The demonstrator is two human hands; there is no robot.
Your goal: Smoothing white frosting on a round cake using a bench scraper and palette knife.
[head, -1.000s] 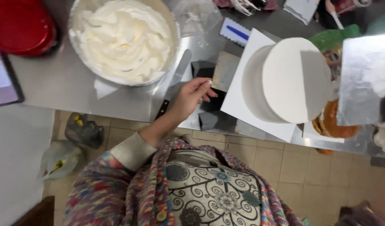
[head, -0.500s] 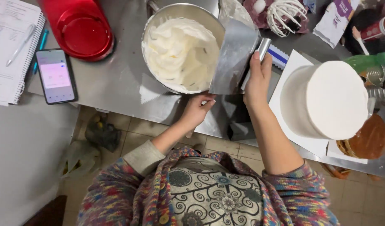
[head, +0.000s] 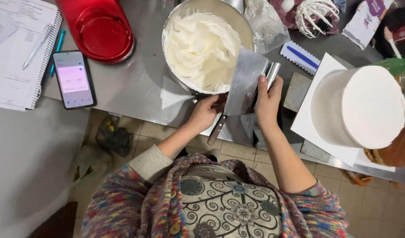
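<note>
The metal scraper [head: 246, 81] is held upright at the near edge of the surface, its broad blade overlapping the near right rim of the mixing bowl [head: 176, 26]. The right hand [head: 267, 99] is closed around the scraper's right edge, just below its tubular handle [head: 273, 70]; this grip appears to keep the blade face turned toward the left hand. The left hand [head: 206, 112] is closed on a dark-handled spatula [head: 217, 129], whose handle slants down past the surface edge. The spatula's blade runs up behind the scraper and is hidden, so contact between the two tools cannot be confirmed. The two hands are close together, with only the scraper between them.

The bowl holds white whipped cream [head: 202, 48] and stands at the middle of the surface, within short reach of both tools. A white toothed comb [head: 173, 94] lies just left of the left hand. To the right, a white-frosted cake [head: 358, 105] stands on a white square board [head: 308, 123] near the right edge. A blue-and-white comb [head: 300, 56] lies between bowl and cake. A red lidded container [head: 101, 31], a phone [head: 73, 79] and a notebook [head: 17, 53] occupy the left end. A wire whisk [head: 314, 15] lies at the far edge.
</note>
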